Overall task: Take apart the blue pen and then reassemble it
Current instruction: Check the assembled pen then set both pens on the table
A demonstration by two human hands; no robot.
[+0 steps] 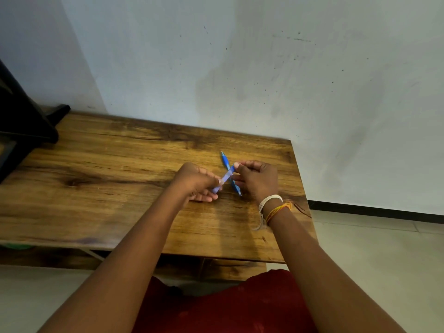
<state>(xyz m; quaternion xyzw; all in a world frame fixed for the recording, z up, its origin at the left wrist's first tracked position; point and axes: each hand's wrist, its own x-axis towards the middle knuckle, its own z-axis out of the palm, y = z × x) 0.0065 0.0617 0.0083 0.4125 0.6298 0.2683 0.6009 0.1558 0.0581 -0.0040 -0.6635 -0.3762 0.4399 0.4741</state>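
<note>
Both the left hand [195, 182] and the right hand [257, 177] pinched a pale barrel [225, 178] between them, above a blue pen [226, 162].

A wooden worktop [101, 188] with dark grain streaks stands against a pale, scuffed wall [264, 68]. A black object [24, 121] sits on its far corner, well to the left of the fingers. Light floor tiles [384, 248] and a black skirting strip [374, 211] lie to the right.
</note>
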